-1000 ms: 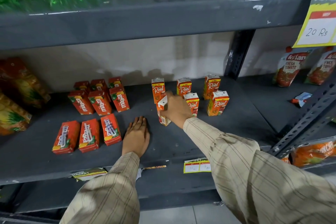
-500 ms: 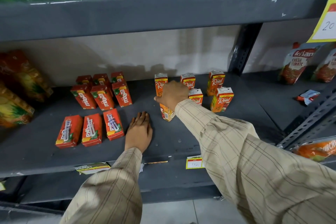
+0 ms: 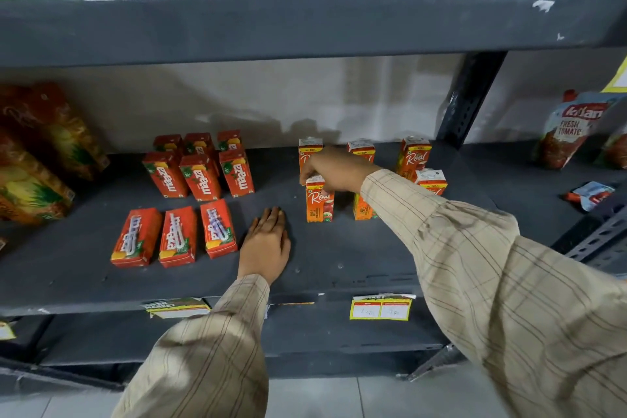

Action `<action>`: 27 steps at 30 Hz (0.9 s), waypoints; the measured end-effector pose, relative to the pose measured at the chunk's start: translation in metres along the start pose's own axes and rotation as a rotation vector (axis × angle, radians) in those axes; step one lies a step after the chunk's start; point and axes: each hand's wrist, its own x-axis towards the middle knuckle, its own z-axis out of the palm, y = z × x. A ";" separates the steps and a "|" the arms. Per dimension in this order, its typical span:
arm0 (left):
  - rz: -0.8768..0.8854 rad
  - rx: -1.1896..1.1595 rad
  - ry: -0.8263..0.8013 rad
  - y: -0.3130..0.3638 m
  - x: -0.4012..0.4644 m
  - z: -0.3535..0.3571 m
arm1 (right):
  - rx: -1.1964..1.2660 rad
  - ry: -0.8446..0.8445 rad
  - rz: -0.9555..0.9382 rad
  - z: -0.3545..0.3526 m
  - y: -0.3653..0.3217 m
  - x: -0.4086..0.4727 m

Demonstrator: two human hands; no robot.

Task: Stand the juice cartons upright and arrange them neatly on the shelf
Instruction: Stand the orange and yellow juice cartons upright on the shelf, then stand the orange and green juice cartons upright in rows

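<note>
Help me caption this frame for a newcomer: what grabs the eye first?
The right hand reaches across the grey shelf, fingers on top of an upright Real carton. Left of it, three Maaza cartons lie flat at the front, beside the flat left hand.

Our left hand (image 3: 266, 244) lies flat, palm down, fingers together and pointing forward. Our right arm reaches forward and leftward, and our right hand (image 3: 334, 170) curls downward, fingertips pinched. Both sleeves are checked beige.
</note>
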 end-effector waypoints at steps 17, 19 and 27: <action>0.125 -0.175 0.389 -0.102 -0.036 -0.120 | 0.074 0.704 -0.135 0.011 -0.069 -0.018; 0.053 -0.153 0.431 -0.142 -0.041 -0.137 | -0.020 0.623 -0.224 0.037 -0.097 -0.001; -0.084 -0.029 0.196 -0.267 -0.040 -0.132 | -0.545 0.205 -0.362 0.114 -0.160 0.037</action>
